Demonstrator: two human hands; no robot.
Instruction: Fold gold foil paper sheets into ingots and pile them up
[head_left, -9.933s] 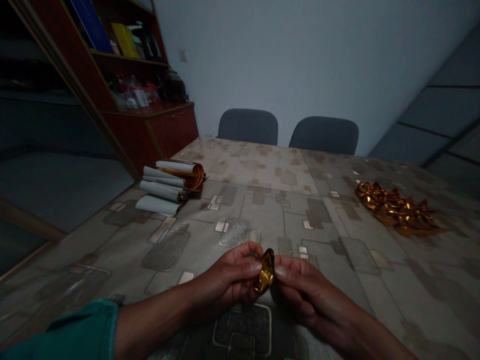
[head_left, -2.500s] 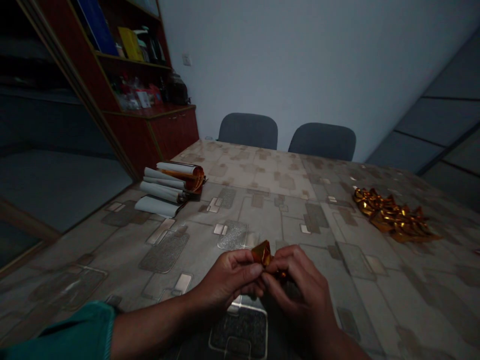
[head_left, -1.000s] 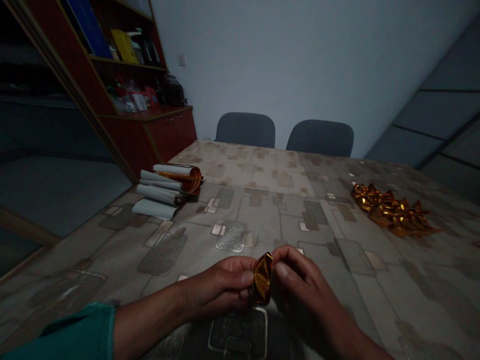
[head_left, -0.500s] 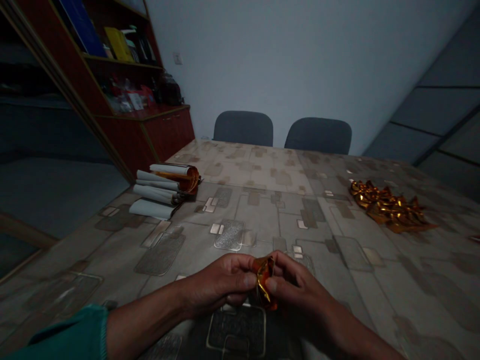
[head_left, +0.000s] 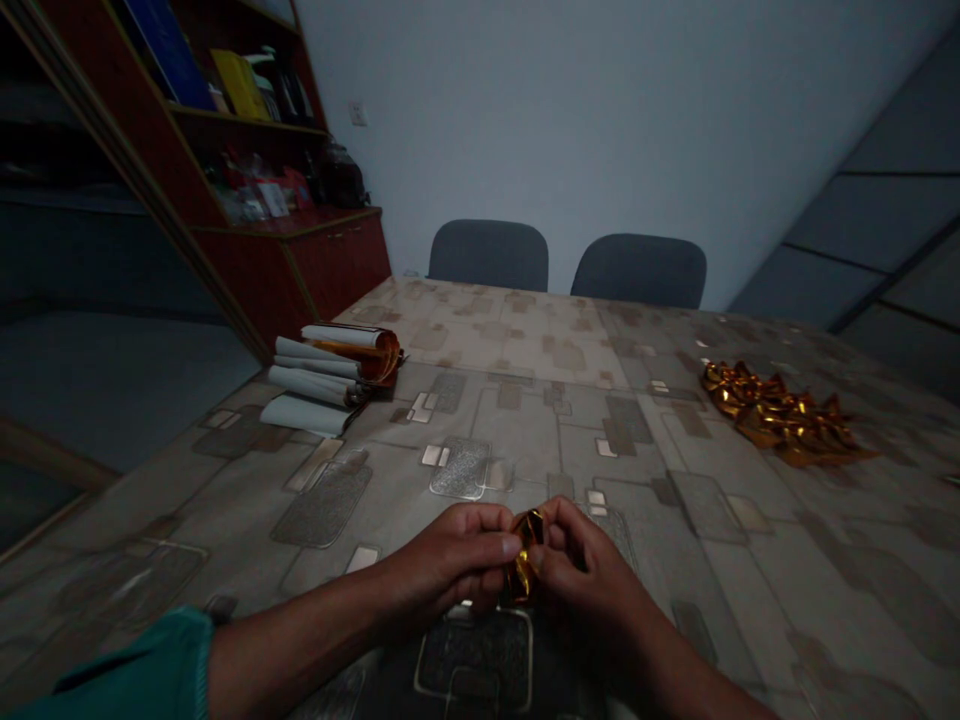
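Between my two hands, over the near part of the table, is a folded piece of shiny gold foil paper (head_left: 524,572). My left hand (head_left: 466,552) pinches its left side, thumb on the near face. The thumb and fingers of my right hand (head_left: 574,552) grip the right side. My fingers cover much of the piece. Folded gold foil pieces (head_left: 784,412) lie in rows on the right of the table. A stack of bent foil sheets with pale backs (head_left: 319,382) rests at the left.
A patterned cloth covers the table (head_left: 517,420). Two grey chairs (head_left: 489,255) stand at its far side, before the wall. A reddish wooden cabinet (head_left: 337,262) with loaded shelves is at the back left.
My fingers have drawn closer on the foil piece, and its opening looks narrower and more pressed together. The foil rows and the sheet stack have stayed in place.
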